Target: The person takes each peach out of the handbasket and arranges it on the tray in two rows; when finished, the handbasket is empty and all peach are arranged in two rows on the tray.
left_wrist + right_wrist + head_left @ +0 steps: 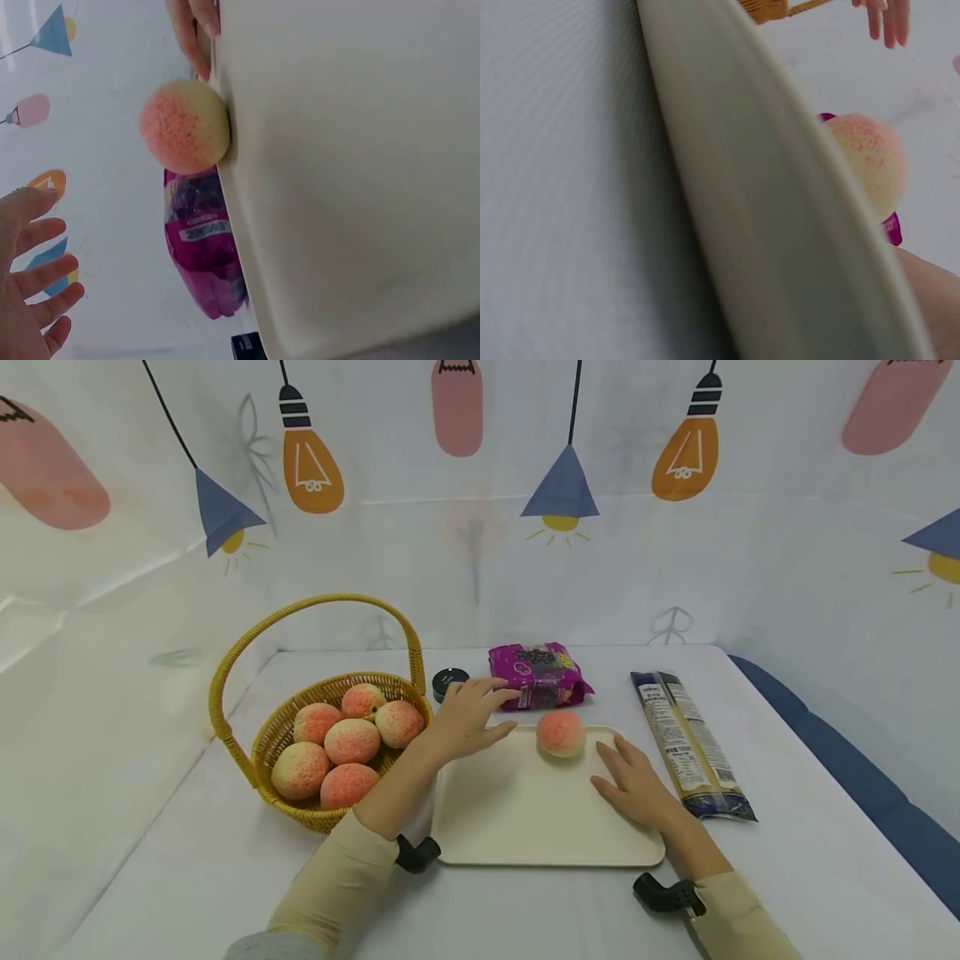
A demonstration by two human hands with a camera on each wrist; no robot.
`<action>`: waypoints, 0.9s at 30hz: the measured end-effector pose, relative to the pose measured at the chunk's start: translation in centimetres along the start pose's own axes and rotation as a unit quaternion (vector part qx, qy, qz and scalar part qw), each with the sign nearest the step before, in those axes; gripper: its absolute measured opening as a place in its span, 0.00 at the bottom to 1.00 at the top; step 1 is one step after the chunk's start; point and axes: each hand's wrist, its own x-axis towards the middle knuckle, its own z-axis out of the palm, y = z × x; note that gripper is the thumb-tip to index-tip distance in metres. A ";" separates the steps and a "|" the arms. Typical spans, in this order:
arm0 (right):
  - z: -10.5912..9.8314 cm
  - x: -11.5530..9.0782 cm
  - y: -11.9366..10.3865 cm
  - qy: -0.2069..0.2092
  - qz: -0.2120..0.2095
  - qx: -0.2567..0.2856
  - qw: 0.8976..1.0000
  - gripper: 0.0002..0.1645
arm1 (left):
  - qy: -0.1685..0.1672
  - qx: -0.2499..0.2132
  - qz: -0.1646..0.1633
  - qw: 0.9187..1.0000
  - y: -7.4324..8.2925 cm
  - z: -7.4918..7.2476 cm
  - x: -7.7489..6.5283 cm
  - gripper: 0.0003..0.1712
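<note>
l hand (468, 718), fingers spread wide, is over the back l corner of a cream tray (532, 818). r hand (636, 781), fingers also apart, is at the tray's r side; can't tell if it touches. a pink-yellow peach (561, 733) sits btwn them, on the tray nr its back edge. l of the tray, a woven basket (307, 815) w/ a tall handle holds six more peaches (352, 741). behind: a purple packet (536, 675) & small black tub (449, 681).

The white desk (525, 910) spreads across the lower frame. Directly on it are a wicker basket (296, 812) at left, a cream tray (540, 810) at centre, a black round container (448, 681) and a purple packet (525, 672) above the tray, and a long packet (693, 747) at right.
</note>
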 end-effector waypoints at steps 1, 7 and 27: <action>-0.1 0.0 0.0 0.000 0.000 0.001 1.000 0.35 | 0.005 0.000 -0.002 1.000 -0.3 -0.2 -0.2 0.25; 0.0 0.1 0.0 0.001 0.000 0.003 1.000 0.35 | 0.028 0.003 -0.018 0.999 -2.6 -1.0 -1.8 0.23; 0.2 0.0 0.2 0.004 -0.003 -0.003 1.000 0.35 | -0.001 0.006 -0.036 0.999 -7.7 -2.4 -6.4 0.13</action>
